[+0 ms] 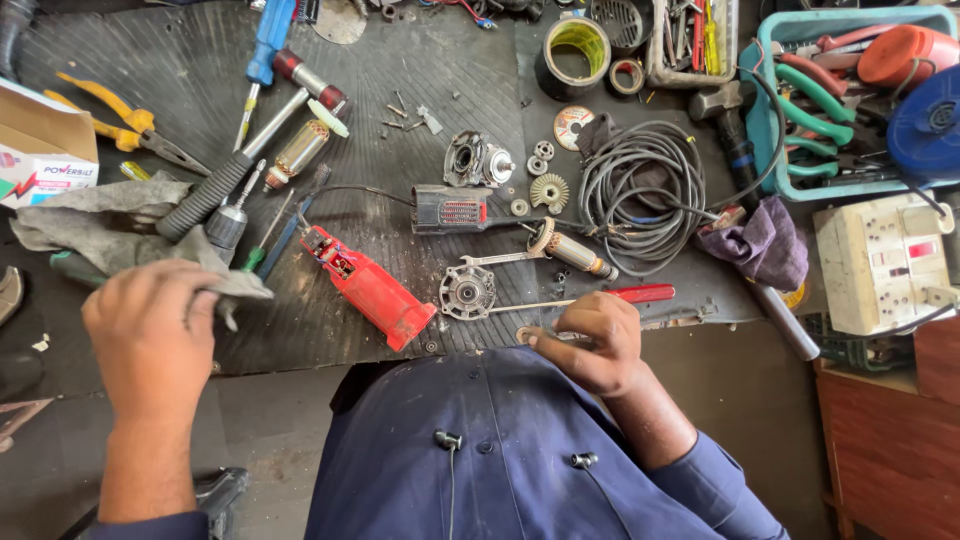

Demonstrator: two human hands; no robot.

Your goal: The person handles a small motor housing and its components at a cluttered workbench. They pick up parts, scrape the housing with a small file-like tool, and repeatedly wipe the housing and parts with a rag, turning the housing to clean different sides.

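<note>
- The right hand (592,345), at lower centre, is pinching a small silver metal ring part (527,335) in a closed grip, just beside the red-handled screwdriver (600,297).
- The left hand (150,335), at lower left, is bunching the grey cloth rag (100,225) with its grip pressed together.
- The power tool is lying stripped on the black ribbed worktop (200,60): red plastic housing (372,288), round bearing plate (467,291), copper-wound armature (572,251), gear head (476,160).
- Judging from this, disassembly is looking done; reassembly is looking undone.
</note>
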